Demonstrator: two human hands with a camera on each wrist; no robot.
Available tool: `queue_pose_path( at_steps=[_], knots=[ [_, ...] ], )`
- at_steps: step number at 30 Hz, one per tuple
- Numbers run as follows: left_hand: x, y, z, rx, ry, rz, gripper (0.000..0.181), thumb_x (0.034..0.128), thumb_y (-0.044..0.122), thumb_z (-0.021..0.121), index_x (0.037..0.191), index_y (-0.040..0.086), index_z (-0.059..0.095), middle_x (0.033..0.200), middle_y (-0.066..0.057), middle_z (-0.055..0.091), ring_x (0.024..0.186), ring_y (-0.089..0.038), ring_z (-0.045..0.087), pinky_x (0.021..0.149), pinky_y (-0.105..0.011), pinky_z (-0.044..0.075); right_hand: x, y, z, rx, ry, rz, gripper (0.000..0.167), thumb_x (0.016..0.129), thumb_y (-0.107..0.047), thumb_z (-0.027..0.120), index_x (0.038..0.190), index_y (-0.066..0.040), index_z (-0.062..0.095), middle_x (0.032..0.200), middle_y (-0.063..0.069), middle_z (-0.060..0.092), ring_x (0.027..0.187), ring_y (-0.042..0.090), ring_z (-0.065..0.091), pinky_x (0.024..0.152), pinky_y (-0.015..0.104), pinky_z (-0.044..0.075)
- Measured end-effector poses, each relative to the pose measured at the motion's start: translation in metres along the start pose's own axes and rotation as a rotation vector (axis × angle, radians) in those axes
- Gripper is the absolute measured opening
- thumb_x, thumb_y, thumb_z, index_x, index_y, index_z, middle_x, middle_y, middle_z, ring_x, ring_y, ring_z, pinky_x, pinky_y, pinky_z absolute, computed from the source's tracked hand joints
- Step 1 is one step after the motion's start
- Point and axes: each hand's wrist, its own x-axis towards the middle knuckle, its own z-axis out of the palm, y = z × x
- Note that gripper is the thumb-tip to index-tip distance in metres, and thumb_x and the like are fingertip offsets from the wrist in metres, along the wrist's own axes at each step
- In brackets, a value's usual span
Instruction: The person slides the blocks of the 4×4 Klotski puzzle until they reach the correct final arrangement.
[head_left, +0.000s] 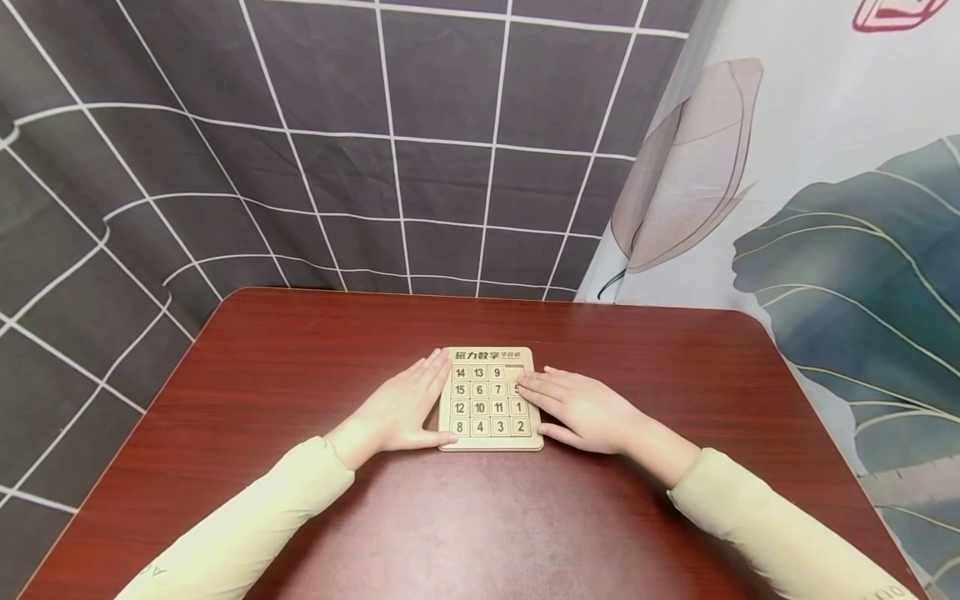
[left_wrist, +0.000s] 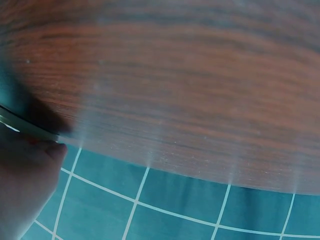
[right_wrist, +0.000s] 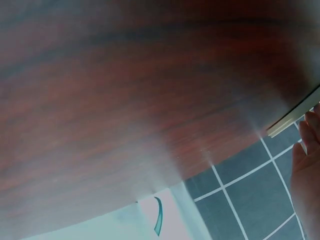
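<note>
A pale wooden number sliding puzzle lies flat on the table, its numbered tiles in rows and a vacant slot at the top right, beside tile 9. My left hand rests along its left side, fingers straight and thumb on the lower left corner. From the right, my right hand reaches over the edge with extended fingers; the fingertips touch and partly cover tile 5, while the thumb is by the lower right edge. Each wrist view catches only part of the hand and the board's edge.
The reddish-brown wooden table has rounded far corners. Behind it hangs a dark curtain with a white grid. A pale curtain with large leaf prints hangs at the right.
</note>
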Motion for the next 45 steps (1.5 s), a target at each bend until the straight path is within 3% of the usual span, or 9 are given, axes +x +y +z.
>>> queue_pose_path(
  at_steps=[8, 18, 24, 37, 45],
  knots=[
    [0.0, 0.0, -0.002, -0.021, -0.036, -0.017, 0.116, 0.0933, 0.072, 0.06, 0.165, -0.01, 0.021, 0.175, -0.027, 0.018, 0.165, -0.039, 0.021, 0.135, -0.046, 0.026, 0.01, 0.007, 0.0, -0.007, -0.011, 0.025, 0.06, 0.104, -0.038, 0.064, 0.152, -0.003, 0.057, 0.16, 0.011, 0.056, 0.149, 0.03, 0.054, 0.126, 0.05, 0.042],
    [0.0, 0.0, -0.002, -0.027, -0.038, -0.012, 0.114, 0.094, 0.071, 0.06, 0.164, -0.011, 0.023, 0.175, -0.028, 0.018, 0.164, -0.039, 0.021, 0.135, -0.047, 0.027, 0.018, 0.013, 0.001, -0.019, -0.014, 0.038, 0.059, 0.105, -0.036, 0.064, 0.151, -0.001, 0.057, 0.159, 0.013, 0.057, 0.148, 0.031, 0.055, 0.127, 0.05, 0.042],
    [0.001, 0.0, 0.001, -0.018, -0.038, -0.014, 0.115, 0.094, 0.073, 0.059, 0.165, -0.009, 0.021, 0.176, -0.027, 0.016, 0.165, -0.038, 0.019, 0.135, -0.045, 0.025, 0.012, 0.007, -0.002, 0.0, -0.013, 0.031, 0.06, 0.104, -0.037, 0.064, 0.153, -0.002, 0.056, 0.161, 0.012, 0.055, 0.149, 0.03, 0.054, 0.126, 0.05, 0.042],
    [-0.002, -0.002, 0.002, -0.015, -0.015, -0.008, 0.114, 0.0941, 0.072, 0.059, 0.164, -0.01, 0.023, 0.175, -0.028, 0.019, 0.165, -0.038, 0.021, 0.135, -0.045, 0.026, -0.009, -0.014, -0.002, 0.007, 0.077, -0.108, 0.059, 0.102, -0.038, 0.068, 0.149, -0.003, 0.06, 0.156, 0.012, 0.06, 0.147, 0.025, 0.057, 0.121, 0.05, 0.048],
    [0.0, -0.002, 0.003, -0.011, -0.001, 0.008, 0.113, 0.0944, 0.07, 0.061, 0.163, -0.012, 0.024, 0.173, -0.03, 0.021, 0.164, -0.041, 0.023, 0.134, -0.047, 0.028, -0.006, -0.01, -0.004, 0.009, 0.061, -0.088, 0.059, 0.101, -0.036, 0.069, 0.149, -0.002, 0.06, 0.156, 0.012, 0.06, 0.146, 0.025, 0.057, 0.121, 0.05, 0.047]
  ],
)
